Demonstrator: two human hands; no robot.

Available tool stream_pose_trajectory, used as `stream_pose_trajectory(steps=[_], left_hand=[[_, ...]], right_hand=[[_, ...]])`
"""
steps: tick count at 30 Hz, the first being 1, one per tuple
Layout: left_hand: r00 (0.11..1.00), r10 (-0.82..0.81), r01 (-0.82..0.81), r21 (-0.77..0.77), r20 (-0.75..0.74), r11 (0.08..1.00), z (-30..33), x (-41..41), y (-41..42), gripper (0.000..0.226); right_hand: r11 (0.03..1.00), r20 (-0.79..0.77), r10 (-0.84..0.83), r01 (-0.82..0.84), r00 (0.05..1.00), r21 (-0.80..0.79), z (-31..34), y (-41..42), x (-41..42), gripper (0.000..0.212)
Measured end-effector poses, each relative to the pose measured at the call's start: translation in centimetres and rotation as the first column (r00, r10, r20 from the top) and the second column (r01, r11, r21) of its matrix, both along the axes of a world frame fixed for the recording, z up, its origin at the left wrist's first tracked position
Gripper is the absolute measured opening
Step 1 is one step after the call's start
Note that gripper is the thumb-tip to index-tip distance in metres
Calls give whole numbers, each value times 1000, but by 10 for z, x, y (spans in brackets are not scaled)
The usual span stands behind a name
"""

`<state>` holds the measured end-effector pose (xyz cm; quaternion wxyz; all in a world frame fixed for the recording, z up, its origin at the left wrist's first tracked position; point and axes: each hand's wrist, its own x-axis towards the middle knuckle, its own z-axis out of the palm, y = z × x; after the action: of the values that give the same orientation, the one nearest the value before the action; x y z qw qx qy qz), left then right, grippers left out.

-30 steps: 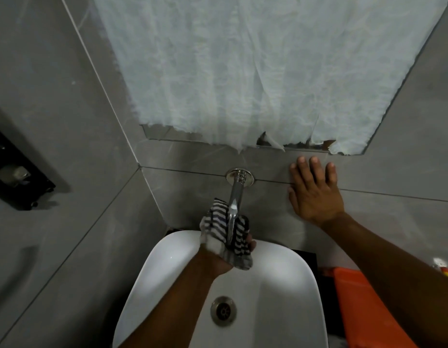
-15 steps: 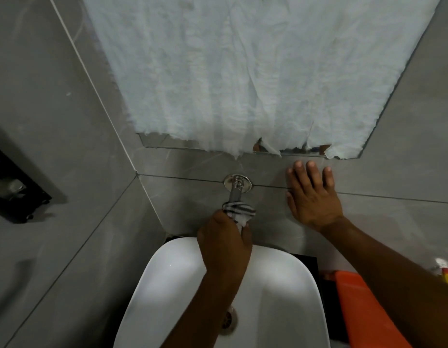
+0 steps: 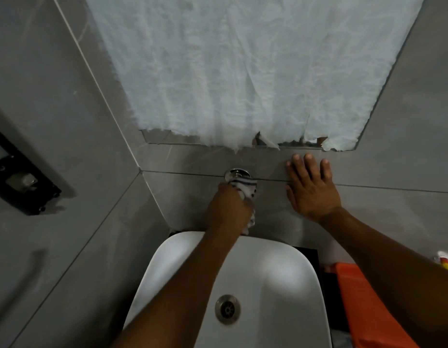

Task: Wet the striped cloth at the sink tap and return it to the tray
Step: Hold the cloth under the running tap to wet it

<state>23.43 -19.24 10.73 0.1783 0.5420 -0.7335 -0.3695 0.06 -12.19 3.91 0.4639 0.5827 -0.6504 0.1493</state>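
My left hand (image 3: pixel 229 209) is closed around the black-and-white striped cloth (image 3: pixel 245 188), pressing it against the chrome wall tap (image 3: pixel 236 173) near its base plate. Most of the tap's spout is hidden under the hand and cloth. A bit of cloth also hangs below my fist. My right hand (image 3: pixel 309 189) lies flat on the grey wall tile to the right of the tap, fingers spread, holding nothing. The white sink (image 3: pixel 280 267) sits below, its drain (image 3: pixel 227 309) uncovered. An orange tray (image 3: pixel 353 287) shows at the lower right, partly behind my right forearm.
A mirror covered with torn white film (image 3: pixel 243 71) fills the wall above the tap. A black holder (image 3: pixel 19 177) is fixed to the left wall. A small red-and-yellow bottle (image 3: pixel 444 261) stands at the far right edge.
My left hand has carried the cloth up from the tap's outlet over the basin to the tap's base at the wall. My right hand has stayed pressed on the tile.
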Motion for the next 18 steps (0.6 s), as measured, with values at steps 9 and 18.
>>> stream_pose_trajectory(steps=[9,18], left_hand=[[879,-35,145,198,-475,969,-51,48,23,29],[803,-40,461,578,-595,673,-85,95,59,22]], right_hand=[[996,36,-52,49,998,81,6,6,9,73],[974,236,-127,75,963,215,17,14,38,80]])
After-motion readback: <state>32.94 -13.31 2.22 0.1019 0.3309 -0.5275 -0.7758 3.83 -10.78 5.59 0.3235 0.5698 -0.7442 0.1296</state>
